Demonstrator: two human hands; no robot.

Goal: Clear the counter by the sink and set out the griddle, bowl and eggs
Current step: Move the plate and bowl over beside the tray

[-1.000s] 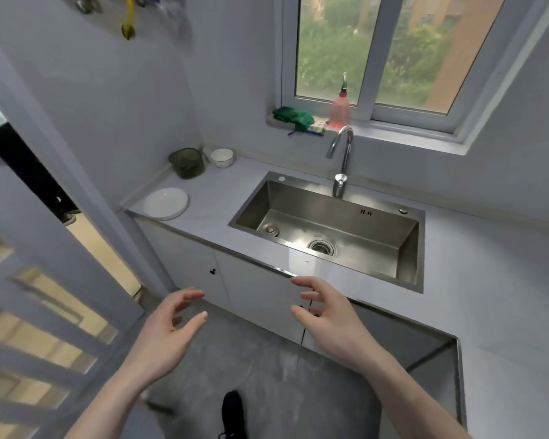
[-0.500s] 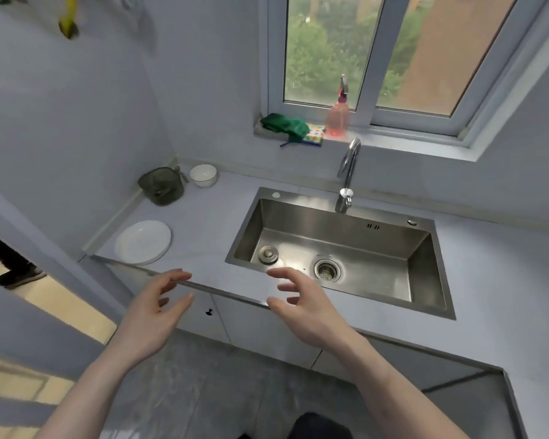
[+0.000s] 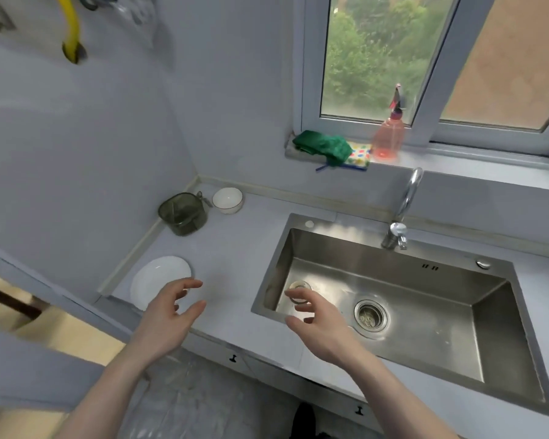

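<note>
On my far left a white plate [image 3: 159, 278] lies flat at the counter [image 3: 235, 248] edge, and my left hand [image 3: 168, 315] hovers over its near rim, fingers loosely spread and holding nothing. Back in the corner I see a dark green container [image 3: 184, 213] just beside a small white bowl [image 3: 228, 199]. My right hand [image 3: 320, 323] hangs over the sink [image 3: 393, 274]'s left edge, fingers relaxed and empty. A faucet [image 3: 403, 210] rises behind the basin.
</note>
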